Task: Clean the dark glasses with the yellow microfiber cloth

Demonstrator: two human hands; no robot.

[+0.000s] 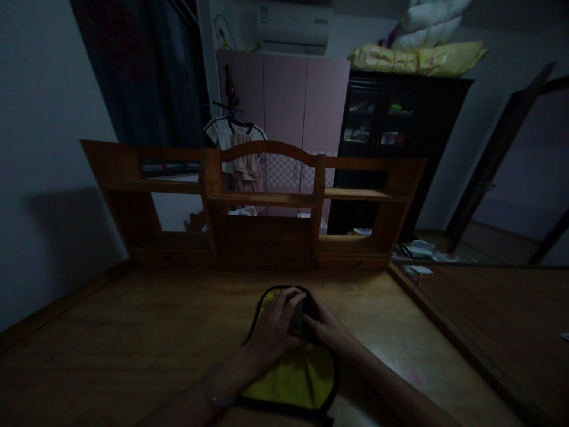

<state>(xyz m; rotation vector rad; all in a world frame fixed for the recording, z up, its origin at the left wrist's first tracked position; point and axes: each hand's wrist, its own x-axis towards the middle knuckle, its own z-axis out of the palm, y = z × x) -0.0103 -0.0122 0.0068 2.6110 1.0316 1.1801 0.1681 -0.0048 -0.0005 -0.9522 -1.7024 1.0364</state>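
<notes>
A yellow cloth with a dark border (297,379) lies flat on the wooden desk (133,332), near its front middle. Both my hands rest on the far half of the cloth. My left hand (273,329) has its fingers curled over a small dark object (299,317). My right hand (324,326) pinches the same object from the right side. The room is dim and what the object is I cannot make out.
A wooden shelf unit (262,207) stands along the desk's back edge. Behind it are pink wardrobe doors (306,107), hanging clothes (240,154) and a dark cabinet (391,130). A grey wall (40,178) runs on the left. Papers (422,252) lie on the floor at right.
</notes>
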